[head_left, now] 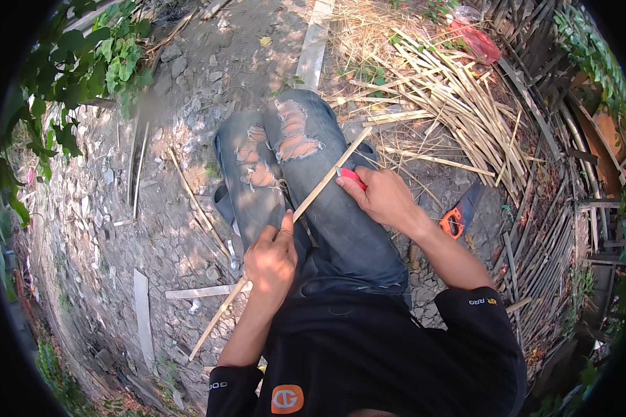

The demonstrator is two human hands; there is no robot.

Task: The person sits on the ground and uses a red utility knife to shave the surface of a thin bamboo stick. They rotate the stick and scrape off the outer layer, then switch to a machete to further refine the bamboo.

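Note:
A long, thin wooden strip (320, 186) slants across my lap, from beside my left forearm up to past my right knee. My left hand (270, 257) is closed around its lower half, with the index finger stretched along it. In my right hand (386, 198) is a red-handled knife (352, 178), probably a utility knife. Its short blade tip lies against or very near the strip's upper part. Most of the knife's handle is hidden by my fingers. The strip rests over my torn jeans (341, 240).
A handsaw with an orange handle (453, 223) lies on the ground to my right. Beyond it is a heap of pale split strips (459, 104). Flat boards (143, 316) and thin sticks (191, 192) lie on the cracked earth at left. Leafy branches (111, 52) hang at far left.

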